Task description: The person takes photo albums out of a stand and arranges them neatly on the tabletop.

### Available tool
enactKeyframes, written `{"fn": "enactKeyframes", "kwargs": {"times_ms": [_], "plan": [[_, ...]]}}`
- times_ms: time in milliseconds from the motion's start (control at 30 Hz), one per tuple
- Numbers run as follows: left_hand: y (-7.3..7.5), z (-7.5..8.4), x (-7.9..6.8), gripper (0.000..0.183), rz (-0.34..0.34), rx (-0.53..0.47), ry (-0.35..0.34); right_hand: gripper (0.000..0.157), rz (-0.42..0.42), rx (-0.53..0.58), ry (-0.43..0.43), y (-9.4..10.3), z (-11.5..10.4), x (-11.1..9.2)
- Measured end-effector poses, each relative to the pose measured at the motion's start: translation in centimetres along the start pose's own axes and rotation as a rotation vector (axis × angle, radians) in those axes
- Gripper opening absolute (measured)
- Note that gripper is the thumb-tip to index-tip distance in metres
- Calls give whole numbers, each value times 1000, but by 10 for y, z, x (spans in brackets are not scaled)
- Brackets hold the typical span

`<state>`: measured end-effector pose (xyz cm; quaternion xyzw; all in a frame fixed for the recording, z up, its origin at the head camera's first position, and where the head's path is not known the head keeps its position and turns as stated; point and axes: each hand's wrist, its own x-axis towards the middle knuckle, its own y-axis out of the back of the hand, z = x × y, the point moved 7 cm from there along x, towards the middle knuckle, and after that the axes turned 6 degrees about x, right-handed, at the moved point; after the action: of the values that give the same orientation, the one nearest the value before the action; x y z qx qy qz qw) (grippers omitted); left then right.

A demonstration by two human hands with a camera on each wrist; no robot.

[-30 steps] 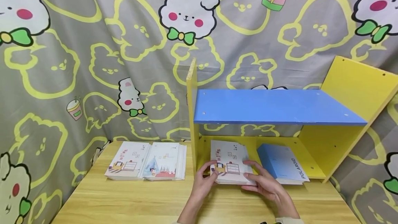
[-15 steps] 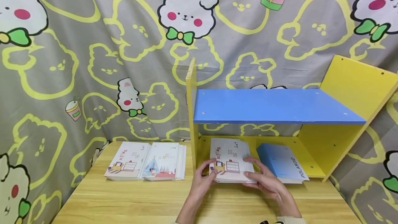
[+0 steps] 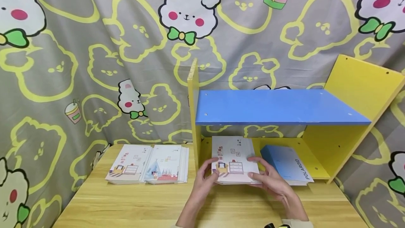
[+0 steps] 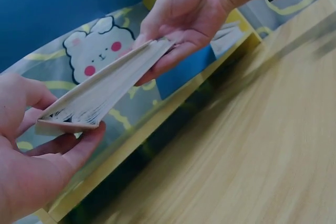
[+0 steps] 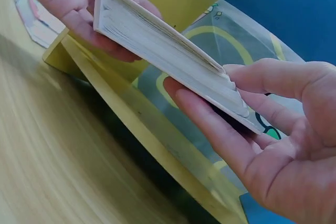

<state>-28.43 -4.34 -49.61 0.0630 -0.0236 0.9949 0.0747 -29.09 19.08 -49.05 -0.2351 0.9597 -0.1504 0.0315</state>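
One white illustrated book (image 3: 235, 161), gripped at its two sides: fingers of left hand (image 3: 203, 180) pinching one edge, those of right hand (image 3: 272, 182) the other; held at the mouth of the lower compartment of a yellow shelf unit with blue board (image 3: 281, 106). Just to the right, same compartment: one blue book lettered POLAROID (image 3: 286, 166). Outside, to the left: two white books (image 3: 129, 163), side by side on a wood-grain table (image 3: 136, 203).

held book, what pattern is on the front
Printed room scene, mostly white; the book shows best in head view.
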Motion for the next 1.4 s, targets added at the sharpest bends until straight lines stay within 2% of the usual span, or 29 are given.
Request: {"fn": "enactKeyframes", "kwargs": {"times_ms": [267,467,700,867,1067,1400], "plan": [[3,3,-1,48,18,18,-18,64,-19,-41,7,-5,-6,-3],[2,6,-2,49,12,37,-41,63,101,-148,-1,0,-7,0],[-2,13,-4,51,-43,11,-91,60,195,-140,63,1,-12,2],[-3,17,-4,55,-69,-13,-92,59,188,-147,85,0,-17,0],[-3,21,-5,58,-73,16,-110,59,156,-174,99,-3,-21,-2],[2,36,-5,52,-64,29,-183,58,133,-196,146,-13,-36,-7]]}}
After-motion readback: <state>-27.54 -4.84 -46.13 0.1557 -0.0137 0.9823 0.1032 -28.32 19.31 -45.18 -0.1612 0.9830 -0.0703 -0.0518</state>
